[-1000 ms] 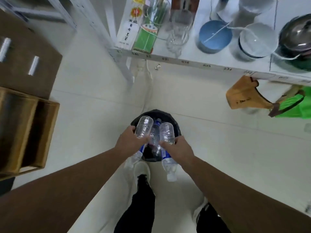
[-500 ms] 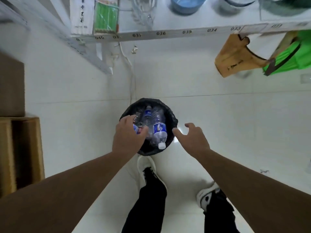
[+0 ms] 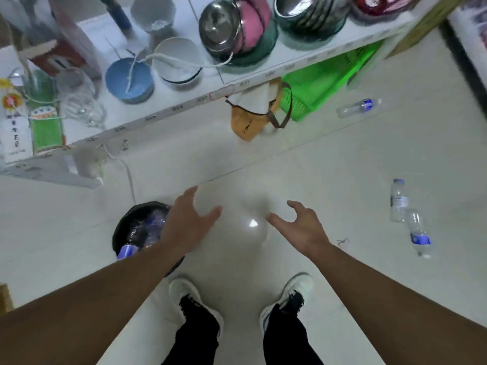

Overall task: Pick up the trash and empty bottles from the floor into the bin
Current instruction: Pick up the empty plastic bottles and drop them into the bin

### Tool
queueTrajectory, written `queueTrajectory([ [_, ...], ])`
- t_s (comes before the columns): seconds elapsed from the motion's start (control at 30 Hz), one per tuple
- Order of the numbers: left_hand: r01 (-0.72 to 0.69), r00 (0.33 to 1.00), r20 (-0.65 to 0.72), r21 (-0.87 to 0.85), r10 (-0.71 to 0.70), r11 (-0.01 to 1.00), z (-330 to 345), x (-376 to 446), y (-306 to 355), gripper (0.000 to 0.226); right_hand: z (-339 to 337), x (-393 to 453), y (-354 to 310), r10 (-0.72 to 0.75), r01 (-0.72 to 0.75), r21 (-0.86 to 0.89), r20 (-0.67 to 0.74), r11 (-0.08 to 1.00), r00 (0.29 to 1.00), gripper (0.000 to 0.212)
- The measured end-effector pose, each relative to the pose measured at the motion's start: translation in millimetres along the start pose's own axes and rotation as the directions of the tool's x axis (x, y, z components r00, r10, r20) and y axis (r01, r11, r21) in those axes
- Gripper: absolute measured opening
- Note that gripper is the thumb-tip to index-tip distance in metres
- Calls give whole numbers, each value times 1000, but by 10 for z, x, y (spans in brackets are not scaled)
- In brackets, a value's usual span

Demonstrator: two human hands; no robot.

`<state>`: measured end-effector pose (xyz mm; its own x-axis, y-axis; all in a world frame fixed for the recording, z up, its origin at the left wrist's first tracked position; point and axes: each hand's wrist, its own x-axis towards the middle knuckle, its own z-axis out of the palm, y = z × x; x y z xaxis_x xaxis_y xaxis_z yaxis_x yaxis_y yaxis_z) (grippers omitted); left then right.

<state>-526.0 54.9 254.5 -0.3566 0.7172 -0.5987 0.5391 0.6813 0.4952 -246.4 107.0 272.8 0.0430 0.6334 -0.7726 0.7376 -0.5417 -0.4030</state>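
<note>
Both hands are held out empty over the pale tiled floor (image 3: 329, 167), fingers spread. The left hand (image 3: 188, 222) is seen above the right rim of the black bin (image 3: 123, 227), where clear bottles with blue labels are piled. The right hand (image 3: 300, 227) is apart from it, nothing gripped. Two bottles (image 3: 408, 217) are lying end to end near the floor's right edge. A third bottle (image 3: 355, 108) is lying beside the green basket (image 3: 321, 83) under the shelf (image 3: 163, 114).
</note>
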Motion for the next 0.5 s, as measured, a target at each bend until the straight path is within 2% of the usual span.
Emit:
queueTrajectory([
  [0.13, -36, 998, 49, 8, 36, 999, 669, -236, 832, 122, -781, -233, 867, 84, -79, 100, -55, 992, 995, 103],
  [0.33, -180, 962, 226, 117, 150, 977, 1426, -819, 2014, 112, -1703, -696, 1984, 208, -178, 243, -104, 954, 973, 108],
  [0.5, -274, 920, 332, 168, 208, 947, 1919, -1211, 2823, 105, -2191, -1015, 2520, 259, -183, 390, -150, 902, 954, 96],
])
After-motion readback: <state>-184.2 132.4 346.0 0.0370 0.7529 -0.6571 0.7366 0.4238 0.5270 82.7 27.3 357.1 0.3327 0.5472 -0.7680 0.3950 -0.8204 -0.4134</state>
